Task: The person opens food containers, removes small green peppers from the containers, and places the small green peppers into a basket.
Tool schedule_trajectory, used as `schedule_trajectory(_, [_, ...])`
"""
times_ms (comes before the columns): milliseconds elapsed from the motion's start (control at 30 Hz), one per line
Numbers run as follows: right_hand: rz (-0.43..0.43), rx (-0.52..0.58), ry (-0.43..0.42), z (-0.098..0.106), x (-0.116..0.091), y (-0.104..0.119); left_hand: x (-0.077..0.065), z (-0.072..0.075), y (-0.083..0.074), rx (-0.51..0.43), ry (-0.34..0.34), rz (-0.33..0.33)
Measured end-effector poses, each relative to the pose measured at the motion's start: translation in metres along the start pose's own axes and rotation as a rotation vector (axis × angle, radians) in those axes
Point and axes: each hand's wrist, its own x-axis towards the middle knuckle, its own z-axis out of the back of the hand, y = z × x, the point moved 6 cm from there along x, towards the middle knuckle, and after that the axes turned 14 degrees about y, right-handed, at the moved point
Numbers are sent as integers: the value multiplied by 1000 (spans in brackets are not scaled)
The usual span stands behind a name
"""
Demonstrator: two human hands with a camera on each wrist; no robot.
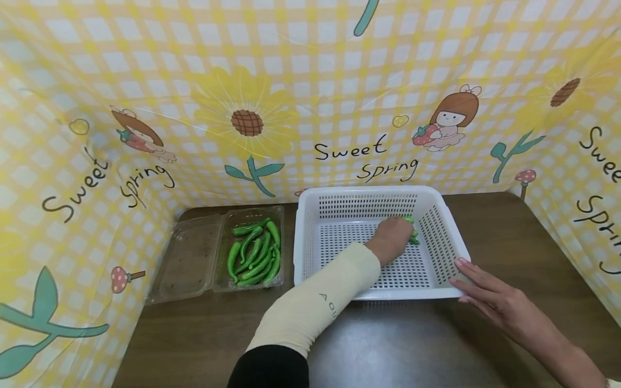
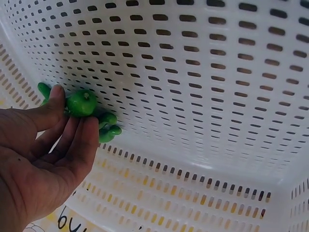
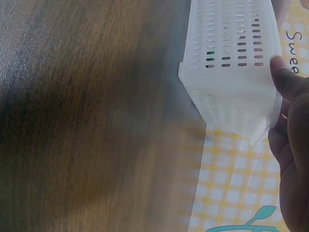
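Observation:
My left hand (image 1: 392, 240) reaches into the white perforated basket (image 1: 371, 295) and pinches a green chili pepper (image 2: 81, 103) between thumb and fingers, low near the basket's right side. Other green chili peppers (image 2: 109, 129) lie close beyond the fingertips in the left wrist view, partly hidden by the hand. At the basket's front right corner, my right hand (image 1: 504, 302) touches the rim with extended fingers. To the left of the basket, a clear plastic box (image 1: 219, 269) with its lid folded back holds several green chili peppers (image 1: 257, 253).
The brown wooden table (image 1: 388, 345) carries the basket and the box. A yellow checked cloth (image 1: 310, 97) with flowers and "Sweet Spring" lettering stands as a wall behind and along both sides. The box's clear lid (image 1: 186, 258) lies flat at the left.

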Motion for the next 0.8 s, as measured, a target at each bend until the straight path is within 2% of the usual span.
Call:
schedule_trajectory(167, [6,-1,-5,0,1,0,2,0,0,19,13,12])
schedule_trajectory(300, [8,1,-12,0,1,0,-1,4,1,25,-9,-14])
schedule_trajectory(400, [7,0,-15,1,0,-1,-9,15,4,21,-41,-47])
schedule_trajectory(500, [1,-4,-4,0,0,-1,-27,34,14,-9,-70,-49])
schedule_trajectory(633, [-3,-3,7,0,1,-1,-62,63,45,-33,-165,-18])
schedule_trajectory(733, [-7,0,2,0,0,-1,-94,83,82,-47,-270,40])
schedule_trajectory(800, [-12,-1,6,0,0,-1,-116,89,112,-69,-329,97])
